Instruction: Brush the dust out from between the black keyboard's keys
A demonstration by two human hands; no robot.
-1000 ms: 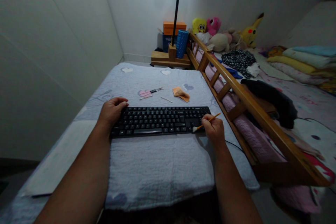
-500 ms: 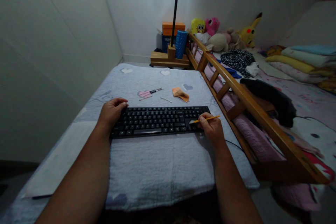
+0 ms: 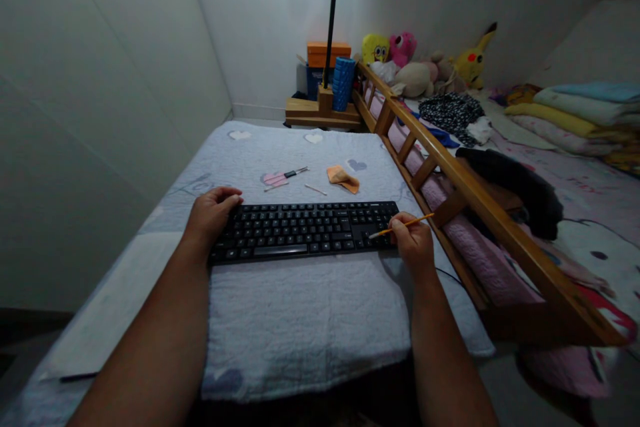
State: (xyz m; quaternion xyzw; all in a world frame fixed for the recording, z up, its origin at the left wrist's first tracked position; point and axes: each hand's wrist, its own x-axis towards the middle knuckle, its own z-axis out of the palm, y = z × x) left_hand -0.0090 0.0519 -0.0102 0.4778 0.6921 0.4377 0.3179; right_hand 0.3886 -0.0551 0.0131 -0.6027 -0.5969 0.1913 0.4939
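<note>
A black keyboard [image 3: 300, 228] lies flat on the pale blue quilted cloth [image 3: 310, 307]. My left hand [image 3: 213, 210] rests at its left end, fingers wrapped round the upper left corner. Between the pinched fingers of my right hand [image 3: 413, 240] is a thin yellow brush [image 3: 407, 221], tilted, its pale tip low over the keys near the arrow keys. Beyond the keyboard lie an orange cloth [image 3: 343, 179], a cotton swab [image 3: 316, 189] and a dark-handled tool [image 3: 296, 172] beside another swab [image 3: 277, 186].
A wooden bed rail [image 3: 450, 180] runs along the right side, with bedding, clothes and plush toys beyond it. At the back stand a black pole [image 3: 332, 20] on a wooden base, a blue roller [image 3: 343, 85] and an orange box [image 3: 327, 53]. A cable leaves the keyboard's right side.
My right hand has moved a little to the right with the brush, whose tip has also shifted right over the keys. My left hand stays on the keyboard's left end.
</note>
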